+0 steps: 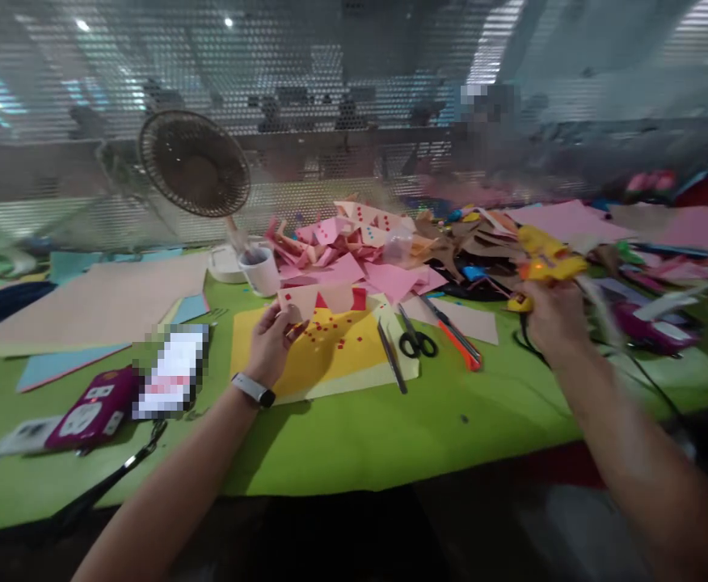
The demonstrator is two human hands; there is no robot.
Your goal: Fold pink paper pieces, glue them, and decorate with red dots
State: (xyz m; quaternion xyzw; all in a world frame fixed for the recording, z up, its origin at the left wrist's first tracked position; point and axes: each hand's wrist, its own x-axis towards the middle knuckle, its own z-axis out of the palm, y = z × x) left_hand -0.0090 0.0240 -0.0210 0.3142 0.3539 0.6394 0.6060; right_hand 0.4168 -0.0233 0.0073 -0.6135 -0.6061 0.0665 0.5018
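Pinched in my left hand (275, 331) is a pale pink paper piece (334, 297) with a zigzag edge and a small red square near its left end. Beneath it lies a yellow sheet (257, 343) scattered with small red paper squares. My right hand (554, 315) grips a yellow hot glue gun (548, 255), raised over the right side of the table and slightly blurred. Between the hands are tweezers (392, 357), black-handled scissors (418, 335) and an orange utility knife (460, 339).
A heap of pink cut paper (330, 246) sits at the back, near a white cup (260, 271) and a round fan (195, 164). To the left are large paper sheets (105, 299), a phone (172, 372) and a purple power strip (93, 408). Another purple power strip (654, 330) lies right, with cords.
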